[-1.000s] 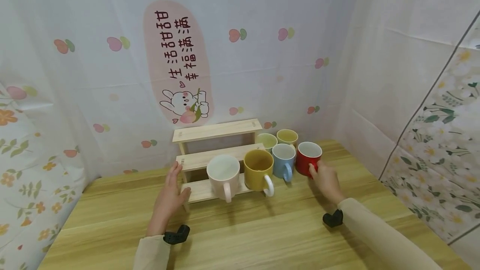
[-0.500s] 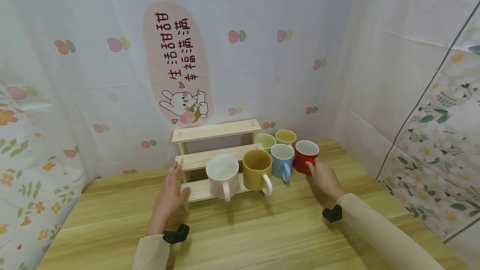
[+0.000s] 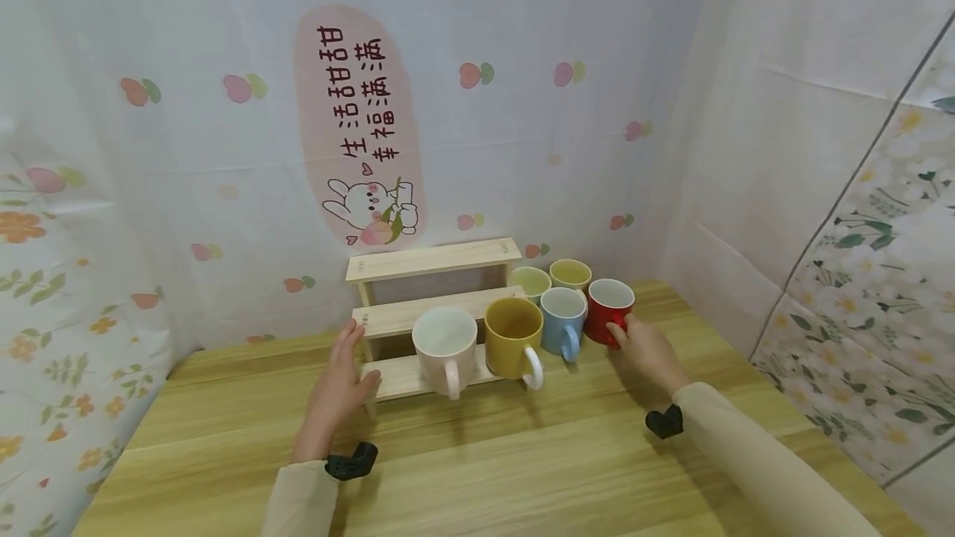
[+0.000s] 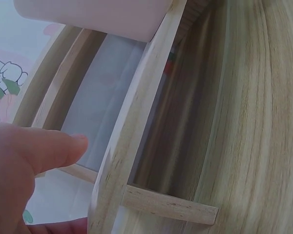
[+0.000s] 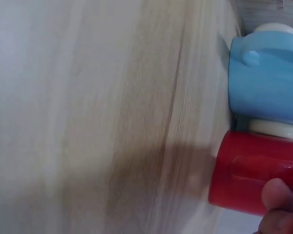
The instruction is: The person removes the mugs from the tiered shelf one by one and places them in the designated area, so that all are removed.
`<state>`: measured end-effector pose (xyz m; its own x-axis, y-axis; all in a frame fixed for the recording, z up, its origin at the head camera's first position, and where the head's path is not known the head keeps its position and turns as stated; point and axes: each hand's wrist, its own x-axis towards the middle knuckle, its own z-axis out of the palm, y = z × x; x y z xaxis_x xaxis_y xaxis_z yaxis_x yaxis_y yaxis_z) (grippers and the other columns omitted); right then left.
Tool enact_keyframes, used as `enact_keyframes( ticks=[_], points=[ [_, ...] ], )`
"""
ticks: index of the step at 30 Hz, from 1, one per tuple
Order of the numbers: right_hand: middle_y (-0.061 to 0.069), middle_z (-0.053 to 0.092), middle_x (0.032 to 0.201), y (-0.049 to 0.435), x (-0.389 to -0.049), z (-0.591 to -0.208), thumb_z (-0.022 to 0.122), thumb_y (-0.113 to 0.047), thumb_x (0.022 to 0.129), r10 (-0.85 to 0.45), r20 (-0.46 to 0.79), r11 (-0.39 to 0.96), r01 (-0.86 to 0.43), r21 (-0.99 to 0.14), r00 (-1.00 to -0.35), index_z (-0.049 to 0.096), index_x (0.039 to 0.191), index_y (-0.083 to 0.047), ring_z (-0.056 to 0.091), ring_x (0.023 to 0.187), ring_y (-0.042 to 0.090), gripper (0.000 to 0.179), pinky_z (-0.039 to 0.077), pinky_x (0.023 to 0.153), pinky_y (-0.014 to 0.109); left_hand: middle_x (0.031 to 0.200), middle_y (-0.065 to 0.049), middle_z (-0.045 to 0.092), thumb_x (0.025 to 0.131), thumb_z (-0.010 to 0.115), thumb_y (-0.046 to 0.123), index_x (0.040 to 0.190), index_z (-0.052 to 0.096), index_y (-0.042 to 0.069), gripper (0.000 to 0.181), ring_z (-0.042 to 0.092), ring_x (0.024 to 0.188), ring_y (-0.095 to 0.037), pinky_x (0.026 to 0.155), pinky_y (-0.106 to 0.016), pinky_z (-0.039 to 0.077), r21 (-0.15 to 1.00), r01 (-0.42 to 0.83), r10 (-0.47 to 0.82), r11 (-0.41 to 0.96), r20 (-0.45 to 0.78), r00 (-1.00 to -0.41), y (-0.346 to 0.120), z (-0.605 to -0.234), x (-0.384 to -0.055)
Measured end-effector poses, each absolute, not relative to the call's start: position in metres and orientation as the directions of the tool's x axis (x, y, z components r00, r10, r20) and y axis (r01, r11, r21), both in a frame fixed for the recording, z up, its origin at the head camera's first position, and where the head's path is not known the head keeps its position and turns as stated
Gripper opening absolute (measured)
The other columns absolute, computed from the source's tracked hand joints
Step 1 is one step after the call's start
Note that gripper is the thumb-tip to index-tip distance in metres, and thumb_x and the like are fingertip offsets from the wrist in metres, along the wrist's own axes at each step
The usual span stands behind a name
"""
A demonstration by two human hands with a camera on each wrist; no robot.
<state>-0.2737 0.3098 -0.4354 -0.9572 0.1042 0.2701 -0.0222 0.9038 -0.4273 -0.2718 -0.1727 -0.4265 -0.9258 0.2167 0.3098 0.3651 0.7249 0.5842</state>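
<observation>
My right hand (image 3: 647, 352) pinches the handle of a red mug (image 3: 599, 323), which stands upright on the table at the right end of the mug group. In the right wrist view, thumb and fingertips meet at the handle of the red mug (image 5: 239, 170), close beside a blue mug (image 5: 266, 80). My left hand (image 3: 336, 392) rests against the left end of a three-tier wooden rack (image 3: 418, 317), fingers extended along its side. The thumb (image 4: 58, 148) points over the rack in the left wrist view. A pale pink mug (image 3: 445, 350) and a mustard mug (image 3: 512, 338) stand on its lowest tier.
Behind the blue mug (image 3: 561, 321) stand a pale green mug (image 3: 531, 282) and a yellow mug (image 3: 570, 273), both partly hidden. A patterned curtain (image 3: 522, 147) hangs behind the wooden table (image 3: 477, 471) and at both sides.
Since one second ago the red mug has shifted slightly left, closer to the blue mug, with my right hand still on its handle. My left hand stays at the rack.
</observation>
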Motion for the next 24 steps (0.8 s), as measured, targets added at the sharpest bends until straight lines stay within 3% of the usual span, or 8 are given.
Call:
enact_keyframes(
  ticks=[2,8,16,22,24],
  points=[
    [0.011,0.060,0.071,0.312,-0.270,-0.433,0.049,-0.026,0.099,0.117,0.255,0.903,-0.004,-0.430,-0.960,0.053,0.093,0.001,0.055,0.062,0.027,0.028,0.047,0.060,0.043,0.159,-0.016,0.013,0.087,0.065,0.011,0.148,0.022,-0.001,0.075,0.055,0.113,-0.045,0.081,-0.053,0.049,0.583,0.362,0.219,0.727,0.303,-0.927,-0.171,-0.427,-0.272],
    [0.007,0.053,0.063,0.318,-0.263,-0.424,0.042,-0.026,0.098,0.190,0.275,0.894,0.051,-0.445,-0.943,0.057,0.087,-0.002,0.047,0.058,0.022,0.030,0.035,0.051,0.033,0.159,-0.014,0.013,0.087,0.065,0.011,0.148,0.022,0.001,0.075,0.061,0.100,-0.041,0.066,-0.040,0.049,0.585,0.346,0.208,0.734,0.291,-0.934,-0.170,-0.427,-0.272],
    [0.001,0.045,0.056,0.310,-0.258,-0.401,0.049,-0.019,0.093,0.089,0.286,0.905,-0.043,-0.424,-0.954,0.059,0.074,-0.005,0.039,0.053,0.016,0.026,0.029,0.048,0.028,0.159,-0.013,0.014,0.087,0.065,0.014,0.148,0.022,0.002,0.075,0.062,0.088,-0.034,0.064,-0.037,0.046,0.572,0.344,0.205,0.745,0.294,-0.933,-0.171,-0.428,-0.273],
    [0.002,0.053,0.059,0.292,-0.250,-0.382,0.056,-0.020,0.091,0.064,0.277,0.921,-0.050,-0.387,-0.959,0.061,0.075,-0.005,0.041,0.053,0.018,0.023,0.031,0.048,0.027,0.158,-0.014,0.014,0.087,0.066,0.011,0.148,0.023,0.001,0.075,0.061,0.078,-0.030,0.059,-0.034,0.043,0.579,0.349,0.210,0.737,0.295,-0.932,-0.170,-0.426,-0.272],
    [0.002,0.055,0.059,0.285,-0.247,-0.376,0.057,-0.021,0.090,0.064,0.277,0.922,-0.050,-0.383,-0.959,0.062,0.075,-0.005,0.043,0.052,0.018,0.022,0.032,0.047,0.027,0.158,-0.015,0.014,0.087,0.066,0.010,0.147,0.024,0.000,0.075,0.063,0.083,-0.033,0.061,-0.035,0.045,0.580,0.356,0.212,0.733,0.303,-0.929,-0.171,-0.426,-0.272]
  ],
)
